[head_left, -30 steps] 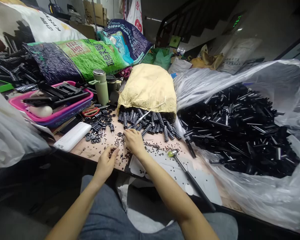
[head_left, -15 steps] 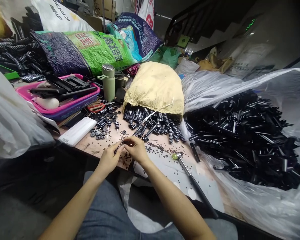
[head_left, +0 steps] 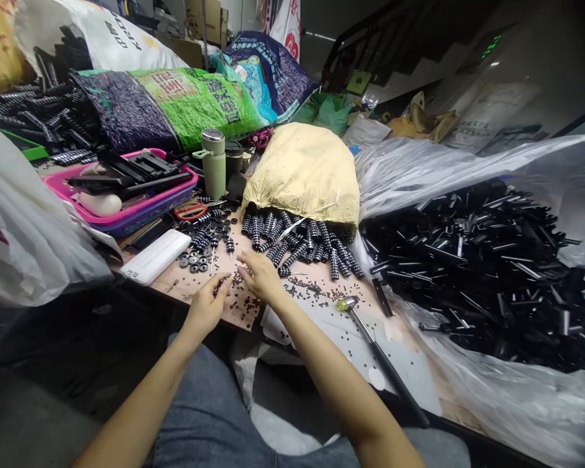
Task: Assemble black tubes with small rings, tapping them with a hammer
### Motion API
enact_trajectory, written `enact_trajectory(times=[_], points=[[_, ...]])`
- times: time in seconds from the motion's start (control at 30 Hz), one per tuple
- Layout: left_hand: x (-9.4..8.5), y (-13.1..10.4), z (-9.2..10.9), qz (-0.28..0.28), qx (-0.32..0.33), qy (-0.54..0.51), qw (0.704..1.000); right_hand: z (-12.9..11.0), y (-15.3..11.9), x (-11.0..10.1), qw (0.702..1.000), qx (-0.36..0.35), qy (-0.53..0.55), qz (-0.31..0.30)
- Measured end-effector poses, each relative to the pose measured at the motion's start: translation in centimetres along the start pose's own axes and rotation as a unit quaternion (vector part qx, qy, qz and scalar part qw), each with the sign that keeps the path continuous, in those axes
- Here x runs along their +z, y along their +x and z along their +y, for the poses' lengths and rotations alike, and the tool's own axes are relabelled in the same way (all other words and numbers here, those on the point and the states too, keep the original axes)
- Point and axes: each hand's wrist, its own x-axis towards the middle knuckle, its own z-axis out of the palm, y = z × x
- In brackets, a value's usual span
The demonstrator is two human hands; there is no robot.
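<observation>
My left hand [head_left: 207,304] is closed at the table's near edge, thumb and fingers curled round something dark that I cannot make out. Just right of it, my right hand [head_left: 259,275] is apart from it, fingers spread over the table, with nothing visible in them. Small dark rings [head_left: 308,286] are scattered around and beneath both hands. Beyond them, black ribbed cylinders [head_left: 312,242] spill from a pale yellow sack [head_left: 302,166]. Round black discs [head_left: 194,260] lie up and to the left, near a black ribbed piece with a metal pin [head_left: 230,244].
A hammer [head_left: 385,357] lies on a grey sheet [head_left: 322,325] at right. Further right, a clear plastic bag [head_left: 433,159] holds many black parts [head_left: 468,273]. At left are a white box [head_left: 156,256], scissors [head_left: 191,212], a pink basket [head_left: 127,221] and a green flask [head_left: 213,166].
My hands were together and have moved apart. My right hand has opened and moved slightly up; the left stays closed. The view has shifted slightly.
</observation>
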Motion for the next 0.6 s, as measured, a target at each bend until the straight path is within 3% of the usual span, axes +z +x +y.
enact_trajectory(times=[0.07,0.17,0.4,0.6], points=[[-0.2,0.0,0.2,0.012,-0.004,0.000,1.000,0.7,1.9,0.6,0.995,0.010,-0.097,-0.005],[-0.3,0.1,0.5,0.023,-0.002,0.017,1.000,1.4,3.0,1.4,0.992,0.010,-0.125,-0.024],[0.2,0.4,0.3,0.024,-0.008,0.057,0.998,2.0,-1.1,0.8,0.990,0.052,-0.128,0.014],[0.5,0.4,0.2,0.033,-0.015,0.062,0.997,3.0,-0.3,0.9,0.991,0.048,-0.121,0.017]])
